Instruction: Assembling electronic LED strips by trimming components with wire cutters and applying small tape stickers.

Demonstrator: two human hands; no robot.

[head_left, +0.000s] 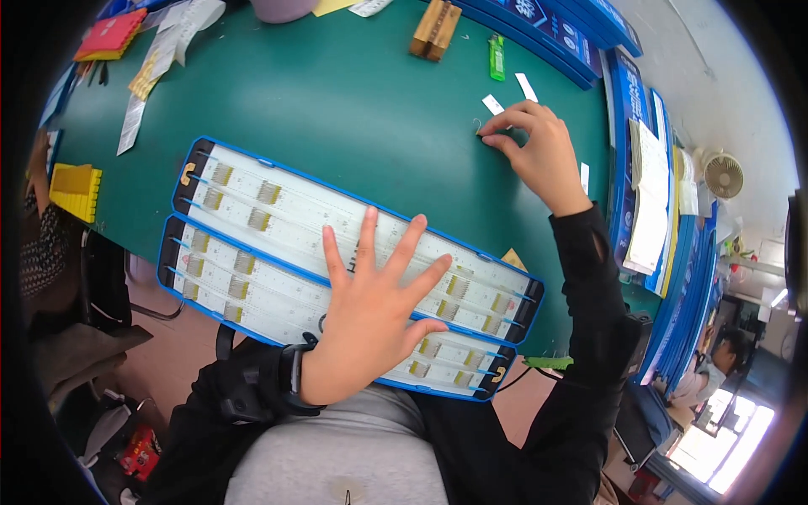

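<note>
A long, hinged blue case (307,189) lies opened out, its near half overhanging the table's front edge above my lap. It looks like a fishing rig box: white ruled panels, blue pins at the ends and small yellowish spring combs (268,193) in rows. My left hand (379,307) rests flat across its middle, fingers spread. Beyond the case's right half, just over the table, my right hand (530,147) pinches something tiny and dark between thumb and fingertips. From there a thin pale curl (477,124) sticks out; its kind is too small to make out.
White paper slips (493,104), a green lighter (497,57) and a wooden block (435,29) lie beyond my right hand on the green table (353,109). Blue boxes (539,34) line the far right. Papers and a yellow container (76,192) are at left, near another person's arm (39,168).
</note>
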